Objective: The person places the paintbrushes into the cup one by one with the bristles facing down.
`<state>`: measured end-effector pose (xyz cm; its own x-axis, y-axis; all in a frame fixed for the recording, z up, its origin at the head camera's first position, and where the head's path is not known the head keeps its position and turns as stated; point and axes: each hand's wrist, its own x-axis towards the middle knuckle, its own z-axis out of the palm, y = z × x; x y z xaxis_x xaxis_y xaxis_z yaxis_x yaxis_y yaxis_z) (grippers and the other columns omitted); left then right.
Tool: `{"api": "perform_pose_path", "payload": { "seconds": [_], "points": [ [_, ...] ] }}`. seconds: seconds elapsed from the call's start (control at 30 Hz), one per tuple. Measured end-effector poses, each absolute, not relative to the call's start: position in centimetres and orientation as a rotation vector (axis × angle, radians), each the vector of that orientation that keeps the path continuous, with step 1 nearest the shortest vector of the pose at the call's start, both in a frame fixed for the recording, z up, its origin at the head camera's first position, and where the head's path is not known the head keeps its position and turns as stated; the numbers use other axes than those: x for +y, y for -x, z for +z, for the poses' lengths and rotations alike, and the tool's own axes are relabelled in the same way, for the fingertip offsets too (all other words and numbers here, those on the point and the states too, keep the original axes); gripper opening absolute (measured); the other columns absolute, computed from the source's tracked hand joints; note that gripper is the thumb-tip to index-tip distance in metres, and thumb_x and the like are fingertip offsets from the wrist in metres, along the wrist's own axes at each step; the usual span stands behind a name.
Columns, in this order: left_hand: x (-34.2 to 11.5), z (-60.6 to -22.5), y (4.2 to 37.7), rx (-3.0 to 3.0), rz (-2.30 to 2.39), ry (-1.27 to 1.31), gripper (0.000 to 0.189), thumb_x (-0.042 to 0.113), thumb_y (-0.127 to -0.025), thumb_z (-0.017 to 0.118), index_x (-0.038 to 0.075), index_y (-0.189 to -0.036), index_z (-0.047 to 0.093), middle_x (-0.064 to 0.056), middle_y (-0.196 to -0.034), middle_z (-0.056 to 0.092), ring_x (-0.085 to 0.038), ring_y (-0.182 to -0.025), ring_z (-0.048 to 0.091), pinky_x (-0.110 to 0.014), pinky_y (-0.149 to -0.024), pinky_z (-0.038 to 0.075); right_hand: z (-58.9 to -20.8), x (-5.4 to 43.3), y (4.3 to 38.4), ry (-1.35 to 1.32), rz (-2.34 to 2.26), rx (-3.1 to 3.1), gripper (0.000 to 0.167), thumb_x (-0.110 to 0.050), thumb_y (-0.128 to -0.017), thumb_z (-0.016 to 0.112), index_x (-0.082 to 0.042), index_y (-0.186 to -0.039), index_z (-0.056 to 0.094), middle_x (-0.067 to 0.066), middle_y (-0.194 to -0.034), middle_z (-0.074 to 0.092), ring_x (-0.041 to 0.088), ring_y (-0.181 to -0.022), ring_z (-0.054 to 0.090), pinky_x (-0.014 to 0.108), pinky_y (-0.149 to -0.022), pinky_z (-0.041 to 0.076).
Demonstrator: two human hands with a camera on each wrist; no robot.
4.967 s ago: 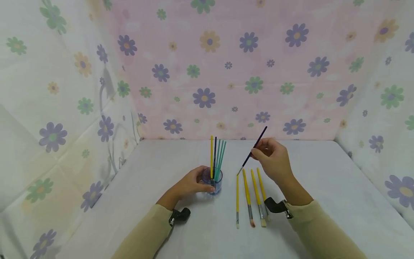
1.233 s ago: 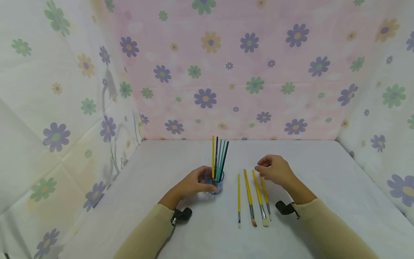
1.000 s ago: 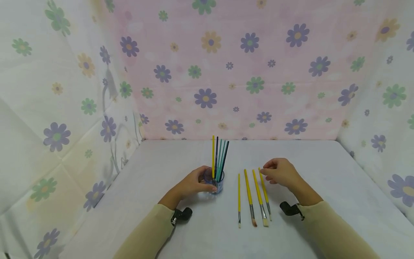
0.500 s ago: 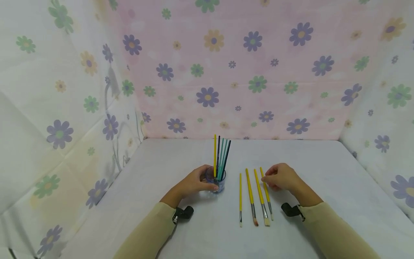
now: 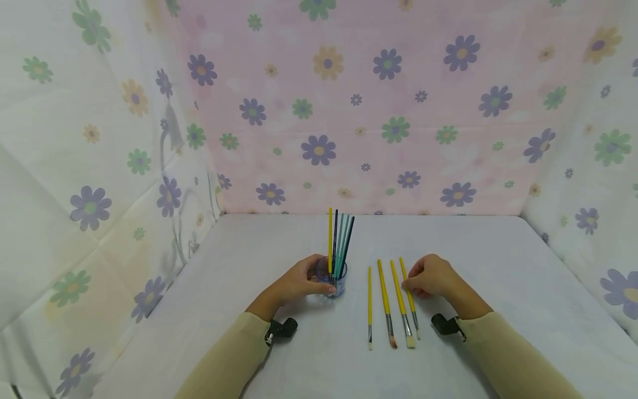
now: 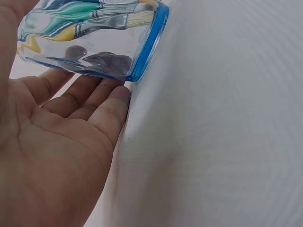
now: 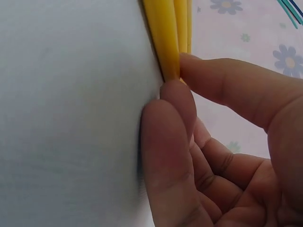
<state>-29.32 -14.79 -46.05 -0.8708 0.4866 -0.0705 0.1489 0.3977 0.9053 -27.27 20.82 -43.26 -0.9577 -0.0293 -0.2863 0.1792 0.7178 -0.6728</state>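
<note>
My left hand (image 5: 299,282) curls its thumb and fingers round a clear glass (image 5: 341,287), which has a blue base (image 6: 150,49) in the left wrist view. Bristle-down in the glass lean a yellow paintbrush (image 5: 330,238), two teal paintbrushes (image 5: 342,235) and two dark ones. My right hand (image 5: 432,276) pinches the handle of the rightmost yellow paintbrush (image 5: 411,305) on the table. The right wrist view has that yellow handle (image 7: 163,35) between thumb and fingertips. To its left lie a wide flat yellow brush (image 5: 400,293), a thick one (image 5: 383,285) and a thin one (image 5: 370,299).
White cloth covers the table (image 5: 249,244). A pink flowered curtain (image 5: 279,166) hangs behind its far edge, and pale flowered cloth walls (image 5: 109,188) stand at both sides. Each wrist wears a small black camera mount (image 5: 283,328).
A dark paintbrush, held by my right hand earlier, now stands in the glass. That hand has moved right and down to the rightmost yellow paintbrush. My left hand stays at the glass.
</note>
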Motion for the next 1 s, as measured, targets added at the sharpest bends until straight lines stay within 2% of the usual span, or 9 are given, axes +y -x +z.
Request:
{"api": "perform_pose_path", "payload": {
  "seconds": [0.2,1.0],
  "points": [
    [-14.84,-46.11,29.31,2.333,1.468,-0.548,0.077,0.04,-0.079,0.09,0.018,-0.143,0.053,-0.001,-0.142,0.06,-0.022,-0.135,0.056,-0.05,-0.12,0.039,-43.3,20.58,27.21,-0.109,-1.061,2.663,0.028,-0.021,-0.082,0.087,-0.004,-0.094,0.069,0.008,-0.079,0.069,0.017,-0.066,0.066,0.029,-0.06,0.059],
    [-14.7,-45.85,29.19,2.336,1.471,-0.546,0.077,0.039,-0.079,0.09,0.018,-0.142,0.053,-0.001,-0.141,0.06,-0.022,-0.133,0.057,-0.05,-0.119,0.041,-43.44,20.87,27.32,-0.125,-1.084,2.64,0.023,-0.017,-0.085,0.081,-0.002,-0.097,0.069,0.01,-0.078,0.071,0.019,-0.066,0.067,0.031,-0.059,0.06]
  ]
}}
